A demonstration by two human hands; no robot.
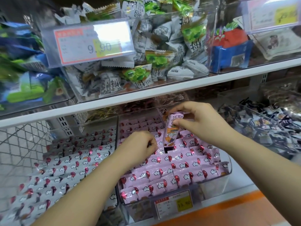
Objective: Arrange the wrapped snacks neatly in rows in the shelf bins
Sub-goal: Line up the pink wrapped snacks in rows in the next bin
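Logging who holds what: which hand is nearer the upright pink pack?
Right. The right hand pinches the upright pink pack near its top; the left hand sits lower, on the pink rows beside the pack's bottom end.

A white shelf board runs across the middle. Above it hang a large price label reading 9.90 and a second label at the top right. Below sit a small price tag, a wire mesh panel on the left and an orange strip.
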